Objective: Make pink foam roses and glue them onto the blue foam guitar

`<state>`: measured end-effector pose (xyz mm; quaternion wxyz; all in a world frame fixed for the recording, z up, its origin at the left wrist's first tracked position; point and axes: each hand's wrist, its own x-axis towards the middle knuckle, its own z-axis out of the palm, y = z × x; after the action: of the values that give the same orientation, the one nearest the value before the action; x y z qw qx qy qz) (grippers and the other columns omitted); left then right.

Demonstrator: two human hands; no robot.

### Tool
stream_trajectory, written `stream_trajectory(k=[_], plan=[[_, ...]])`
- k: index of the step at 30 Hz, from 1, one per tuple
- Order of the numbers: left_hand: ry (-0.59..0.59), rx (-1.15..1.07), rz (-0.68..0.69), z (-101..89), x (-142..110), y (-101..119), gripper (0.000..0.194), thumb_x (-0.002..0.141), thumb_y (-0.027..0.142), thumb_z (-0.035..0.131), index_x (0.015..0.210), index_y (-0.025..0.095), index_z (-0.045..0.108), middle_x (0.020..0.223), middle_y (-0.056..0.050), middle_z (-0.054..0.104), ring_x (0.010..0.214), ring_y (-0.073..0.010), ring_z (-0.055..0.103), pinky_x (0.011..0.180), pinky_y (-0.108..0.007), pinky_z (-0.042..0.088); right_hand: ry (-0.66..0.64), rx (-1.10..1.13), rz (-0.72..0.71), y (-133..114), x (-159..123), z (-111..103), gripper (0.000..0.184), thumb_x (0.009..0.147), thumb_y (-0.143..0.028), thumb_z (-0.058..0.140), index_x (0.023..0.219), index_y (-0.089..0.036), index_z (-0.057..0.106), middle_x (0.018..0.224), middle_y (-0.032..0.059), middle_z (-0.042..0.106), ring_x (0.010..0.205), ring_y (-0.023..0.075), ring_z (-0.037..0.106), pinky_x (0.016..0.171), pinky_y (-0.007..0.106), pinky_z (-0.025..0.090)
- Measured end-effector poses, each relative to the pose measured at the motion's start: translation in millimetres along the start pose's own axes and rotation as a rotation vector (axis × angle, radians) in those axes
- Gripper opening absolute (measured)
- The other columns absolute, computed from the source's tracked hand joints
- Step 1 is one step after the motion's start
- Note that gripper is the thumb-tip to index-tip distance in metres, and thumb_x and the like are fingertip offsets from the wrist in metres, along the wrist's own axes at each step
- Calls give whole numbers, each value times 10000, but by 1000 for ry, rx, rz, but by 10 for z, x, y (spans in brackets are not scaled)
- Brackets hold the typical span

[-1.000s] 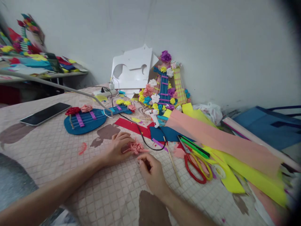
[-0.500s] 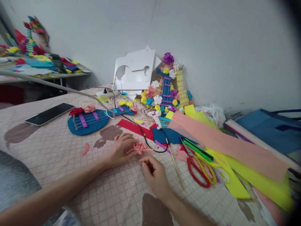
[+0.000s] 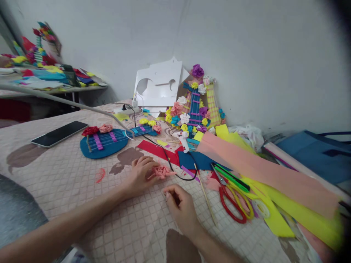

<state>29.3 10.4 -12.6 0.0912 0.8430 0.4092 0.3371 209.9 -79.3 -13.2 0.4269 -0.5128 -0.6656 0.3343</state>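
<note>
A pink crepe-paper flower (image 3: 162,171) lies at the middle of the table, its edge pinched by my left hand (image 3: 144,174). Just in front of it, apart from the flower, my right hand (image 3: 179,204) has thumb and forefinger pressed together; whatever may be between the tips is too small to make out. Left of my hands lies a blue paper guitar (image 3: 105,144) with strings, purple strips and paper flowers. Behind the pink flower stands a white glue gun (image 3: 183,140), its black cord looping close by.
To the right lie red-and-yellow scissors (image 3: 233,202), a green cutter knife (image 3: 231,177), a tape roll (image 3: 261,208), a thin stick (image 3: 205,195) and a pink paper strip (image 3: 263,168). A phone (image 3: 60,134) rests at left. Decorated guitars (image 3: 195,104) lean on the wall; a grey cable (image 3: 68,100) crosses the left.
The camera view has shifted slightly. Both hands stay nearly where they were, the left still on the pink flower and the right still pinched in front of it.
</note>
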Motion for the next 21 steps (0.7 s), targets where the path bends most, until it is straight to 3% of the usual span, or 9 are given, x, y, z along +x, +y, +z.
stream_trajectory(k=[21], plan=[[-9,-70,16,-36,35,42,327,804,451,615,1062,252,597,1090,-65,633,1091,-270,505,903,-429,331,-3,5,13,-13,5,-15,165,828,-140,455,860,-169,614,666,-22,537,567,107,458,515,209,338]])
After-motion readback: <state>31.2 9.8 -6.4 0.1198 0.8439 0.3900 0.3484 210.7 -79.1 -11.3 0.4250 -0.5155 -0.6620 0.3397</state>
